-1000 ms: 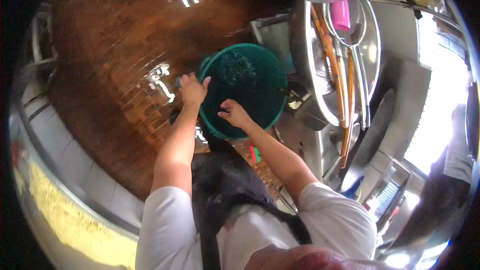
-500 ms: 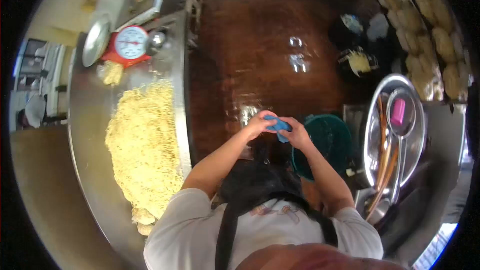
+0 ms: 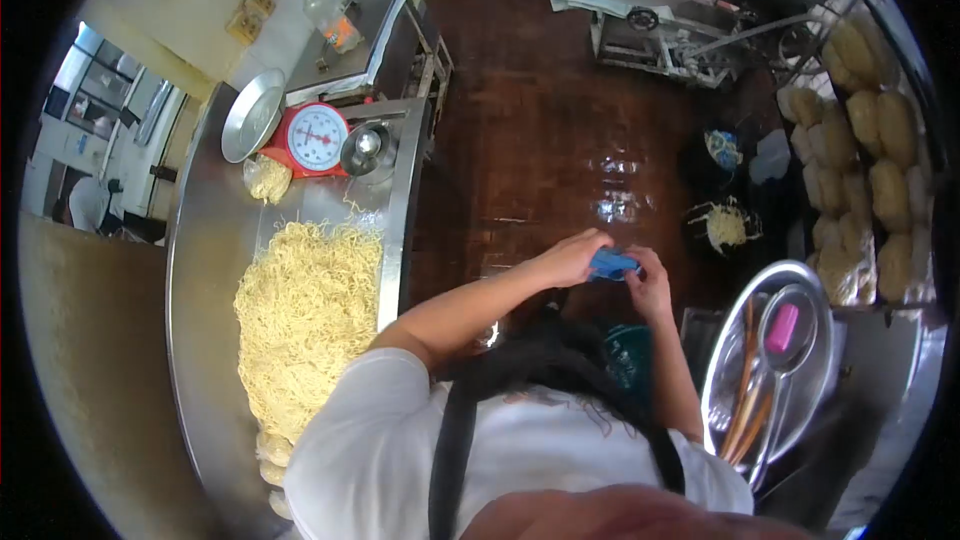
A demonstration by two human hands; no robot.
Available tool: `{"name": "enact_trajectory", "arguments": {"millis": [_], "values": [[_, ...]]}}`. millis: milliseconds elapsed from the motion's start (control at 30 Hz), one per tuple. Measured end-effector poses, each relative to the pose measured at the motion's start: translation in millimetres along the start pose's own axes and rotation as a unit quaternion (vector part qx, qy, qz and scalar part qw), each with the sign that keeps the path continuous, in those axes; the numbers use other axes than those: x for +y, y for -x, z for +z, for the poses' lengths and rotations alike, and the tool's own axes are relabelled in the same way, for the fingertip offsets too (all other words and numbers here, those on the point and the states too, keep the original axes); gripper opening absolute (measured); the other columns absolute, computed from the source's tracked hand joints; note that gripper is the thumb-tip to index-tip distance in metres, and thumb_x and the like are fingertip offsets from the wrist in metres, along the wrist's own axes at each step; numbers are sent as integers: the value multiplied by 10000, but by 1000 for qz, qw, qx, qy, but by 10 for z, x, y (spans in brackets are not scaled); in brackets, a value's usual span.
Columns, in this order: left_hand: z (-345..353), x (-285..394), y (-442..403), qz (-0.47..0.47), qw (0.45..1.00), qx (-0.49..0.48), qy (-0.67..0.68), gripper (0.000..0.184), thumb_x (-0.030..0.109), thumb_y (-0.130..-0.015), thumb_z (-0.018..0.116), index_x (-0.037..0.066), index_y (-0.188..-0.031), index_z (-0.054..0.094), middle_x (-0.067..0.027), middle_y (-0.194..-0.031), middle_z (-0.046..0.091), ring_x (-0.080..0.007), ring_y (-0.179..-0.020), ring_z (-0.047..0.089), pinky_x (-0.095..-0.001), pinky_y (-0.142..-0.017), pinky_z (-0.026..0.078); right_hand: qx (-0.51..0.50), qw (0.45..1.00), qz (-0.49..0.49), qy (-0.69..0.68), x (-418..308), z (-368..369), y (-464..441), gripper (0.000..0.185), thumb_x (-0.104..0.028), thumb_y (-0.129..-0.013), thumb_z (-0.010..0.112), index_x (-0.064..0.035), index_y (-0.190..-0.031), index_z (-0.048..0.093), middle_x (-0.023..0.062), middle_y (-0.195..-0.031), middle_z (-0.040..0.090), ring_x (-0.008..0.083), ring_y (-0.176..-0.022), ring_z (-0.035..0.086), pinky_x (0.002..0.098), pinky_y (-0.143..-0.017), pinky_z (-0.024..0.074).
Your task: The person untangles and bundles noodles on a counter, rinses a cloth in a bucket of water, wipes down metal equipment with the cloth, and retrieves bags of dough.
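A small, crumpled blue piece (image 3: pixel 612 263), thin and soft, hangs between my two hands over the floor. Whether it is cloth or plastic I cannot tell. My left hand (image 3: pixel 577 258) grips its left end, and my right hand (image 3: pixel 650 282) pinches its right end. Below my right forearm, partly hidden by the apron, stands a green bucket (image 3: pixel 628 352). Left of me, a big heap of yellow noodles (image 3: pixel 310 330) lies on the steel table (image 3: pixel 205 380), apart from both hands.
Behind the noodles stand a red dial scale (image 3: pixel 316 137), a metal pan (image 3: pixel 253 115) and a bagged noodle portion (image 3: pixel 267 180). At right are a steel basin (image 3: pixel 822 380) with a strainer and pink block, and racks of bagged bundles (image 3: pixel 852 150). A wheeled cart (image 3: pixel 665 40) stands ahead.
My view has tilted up, showing more of the room ahead. Both hands have shifted rightward and away from the bucket, and the blue piece is less bunched between them.
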State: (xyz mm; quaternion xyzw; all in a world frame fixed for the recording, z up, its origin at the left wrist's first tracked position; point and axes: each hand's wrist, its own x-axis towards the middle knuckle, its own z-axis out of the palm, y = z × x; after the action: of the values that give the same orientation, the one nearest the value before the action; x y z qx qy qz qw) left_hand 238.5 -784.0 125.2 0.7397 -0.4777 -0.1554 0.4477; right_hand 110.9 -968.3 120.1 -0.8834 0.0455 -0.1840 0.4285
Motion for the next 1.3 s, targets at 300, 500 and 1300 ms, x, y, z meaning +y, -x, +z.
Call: {"name": "enact_trajectory", "arguments": {"millis": [300,500,1300], "values": [[-900,-600,-1015,-204,931,-9,303,353,339,-921,697,61,-1132,647,-43,-1001,682,-148,-935,627,-316,-837,511,-230,970,-29,-74,-1,199,-2227,323,12,-780,642,-30,-1101,637,156,-1025,627,364,-988,610,418,-873,490],[-1758,-1398,-1471,-283,666,292,626,592,513,-1012,466,-7,-1282,552,-120,-1227,636,-230,-1107,624,-408,-971,495,-40,998,-18,-42,-93,952,-3789,314,-262,-892,694,-2,-1062,650,180,-959,640,375,-920,625,439,-831,495],[-4563,-4595,-3936,-336,726,541,261,343,276,-1028,529,-28,-1162,618,-85,-1007,675,-142,-913,608,-319,-822,492,-322,938,124,11,1197,2057,-9023,223,-204,-886,726,-17,-1003,699,42,-951,679,127,-864,603,274,-803,474]]}}
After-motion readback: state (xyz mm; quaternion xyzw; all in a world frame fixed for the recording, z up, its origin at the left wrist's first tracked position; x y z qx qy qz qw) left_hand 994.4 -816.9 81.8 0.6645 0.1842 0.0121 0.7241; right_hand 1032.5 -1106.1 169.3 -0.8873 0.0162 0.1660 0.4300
